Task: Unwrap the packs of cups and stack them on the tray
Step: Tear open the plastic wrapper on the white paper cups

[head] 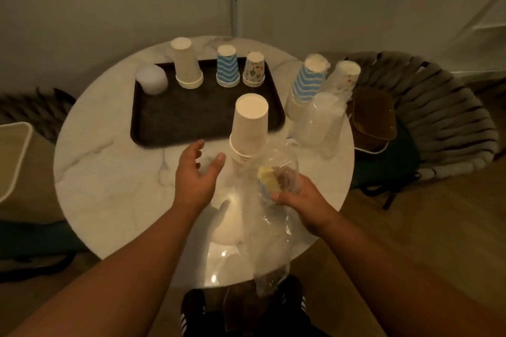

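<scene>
White paper cups, one stack freed from its clear wrapper, at the near edge of a dark tray.

White cup stack (250,126) stands mouth-down on the marble table (109,167), just near of the tray (164,123), long axis upright, closed bases up. Left hand (198,172) is spread, fingers relaxed, just left of the stack's rims, holding nothing. Right hand (297,197) pinches the emptied plastic wrapper (273,230), which trails toward the near table edge. Step judged: unwrapping done for this pack; next, grasp the stack low and set it on the tray, then discard the wrapper. On the tray's far side: a plain white stack (187,65), a blue zigzag stack (227,65), a small patterned stack (254,70). Right of the tray, still wrapped: a blue zigzag pack (308,82), a pale pack (341,76), a clear-cup pack (319,123).
</scene>
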{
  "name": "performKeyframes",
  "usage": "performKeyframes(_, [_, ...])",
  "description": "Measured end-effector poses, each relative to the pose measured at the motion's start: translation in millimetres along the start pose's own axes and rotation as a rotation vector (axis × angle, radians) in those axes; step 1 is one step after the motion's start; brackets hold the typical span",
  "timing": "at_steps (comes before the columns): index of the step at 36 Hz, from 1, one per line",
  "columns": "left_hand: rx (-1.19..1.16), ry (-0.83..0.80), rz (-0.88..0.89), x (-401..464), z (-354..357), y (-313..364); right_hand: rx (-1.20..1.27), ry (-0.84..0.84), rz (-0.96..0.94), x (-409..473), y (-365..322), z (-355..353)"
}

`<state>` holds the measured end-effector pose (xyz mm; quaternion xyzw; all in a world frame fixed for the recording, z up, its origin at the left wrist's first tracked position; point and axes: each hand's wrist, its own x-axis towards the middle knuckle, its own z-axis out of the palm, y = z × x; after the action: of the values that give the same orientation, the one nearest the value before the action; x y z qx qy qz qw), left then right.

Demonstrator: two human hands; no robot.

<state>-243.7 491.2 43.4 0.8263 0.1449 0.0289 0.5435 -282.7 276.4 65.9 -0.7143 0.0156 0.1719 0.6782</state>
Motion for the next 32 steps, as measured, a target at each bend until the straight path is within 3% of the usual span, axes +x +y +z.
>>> performKeyframes(5, [-0.093,0.085,0.017,-26,-41,-5,0.03,-0.197,0.039,14,-9,38])
performKeyframes(7, [-0.173,0.007,0.001,-29,-58,-1,0.02,-0.278,0.072,21,-13,55])
performKeyframes(10, [-0.236,-0.242,-0.022,-30,-80,14,-0.02,-0.424,0.118,29,-23,77])
performKeyframes(13, [-0.164,-0.244,0.006,-30,-101,30,0.033,-0.474,0.173,35,-32,95])
performKeyframes(20, [0.061,-0.105,0.046,-20,-149,43,-0.103,-0.159,0.007,46,-38,129])
performKeyframes(23, [0.114,-0.055,0.051,-12,-171,43,-0.142,-0.16,-0.017,48,-46,139])
performKeyframes(29, [0.169,-0.117,-0.001,-5,-193,45,-0.186,-0.125,-0.086,60,-61,152])
performKeyframes(32, [0.109,-0.149,-0.02,-4,-197,47,-0.355,-0.169,-0.176,68,-70,155])
